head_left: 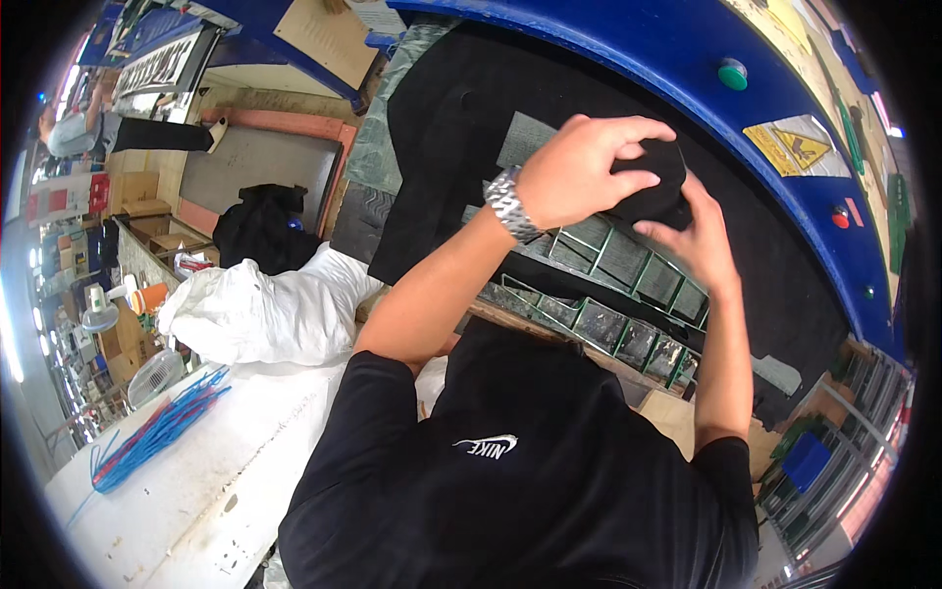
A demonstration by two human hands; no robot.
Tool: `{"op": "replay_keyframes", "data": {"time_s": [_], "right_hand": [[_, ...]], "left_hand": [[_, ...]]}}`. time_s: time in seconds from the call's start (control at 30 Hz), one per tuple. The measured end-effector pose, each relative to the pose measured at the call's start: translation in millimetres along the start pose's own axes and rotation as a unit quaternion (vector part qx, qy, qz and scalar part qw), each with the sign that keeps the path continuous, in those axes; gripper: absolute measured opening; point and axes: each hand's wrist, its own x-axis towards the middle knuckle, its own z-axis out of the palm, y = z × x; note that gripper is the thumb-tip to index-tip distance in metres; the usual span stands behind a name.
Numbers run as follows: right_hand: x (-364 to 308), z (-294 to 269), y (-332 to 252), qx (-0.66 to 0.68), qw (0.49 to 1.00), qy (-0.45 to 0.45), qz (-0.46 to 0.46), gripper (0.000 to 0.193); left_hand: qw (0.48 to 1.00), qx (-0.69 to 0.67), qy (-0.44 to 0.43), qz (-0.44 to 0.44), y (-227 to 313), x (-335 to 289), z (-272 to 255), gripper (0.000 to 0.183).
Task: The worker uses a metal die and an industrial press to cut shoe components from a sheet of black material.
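Observation:
A small stack or piece of flat black material [657,182] is held up over the work surface. My left hand [577,165], with a metal watch on its wrist, grips it from the left between thumb and fingers. On its right edge the fingers and thumb of my right hand [705,239] close around it. Below both hands lie green-edged metal cutting frames [633,339], with grey board showing through their openings. A large black sheet [456,108] spreads under and around them. How many layers I hold cannot be made out.
A blue machine beam [638,44] with a green button [732,74] and a red button [840,217] curves along the far side. At left are a white sack [265,314], black cloth [260,231] and blue-red cords [162,432] on a white table [226,491]. Another person [78,133] stands far left.

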Motion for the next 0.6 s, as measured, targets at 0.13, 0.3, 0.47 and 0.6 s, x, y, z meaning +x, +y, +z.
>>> {"op": "replay_keyframes", "data": {"time_s": [0.13,0.3,0.47,0.6], "right_hand": [[23.0,-11.3,23.5,0.082,0.958,-0.238,0.140,0.033],[58.2,-12.3,33.9,0.153,0.886,-0.386,0.204,0.015],[126.6,13.6,15.8,0.092,0.868,-0.476,0.107,0.011],[197.9,53.3,-1.9,0.030,0.894,-0.445,0.027,0.014]], "left_hand": [[0.995,0.073,0.036,-0.066,24.3,-28.2,-68.1,0.019],[0.942,-0.069,0.281,-0.172,-18.6,-139.2,-123.9,0.019],[0.823,-0.237,0.481,-0.185,-36.3,-257.6,-130.0,0.007],[0.761,-0.268,0.559,-0.188,-57.8,-327.3,-107.4,0.009]]}}
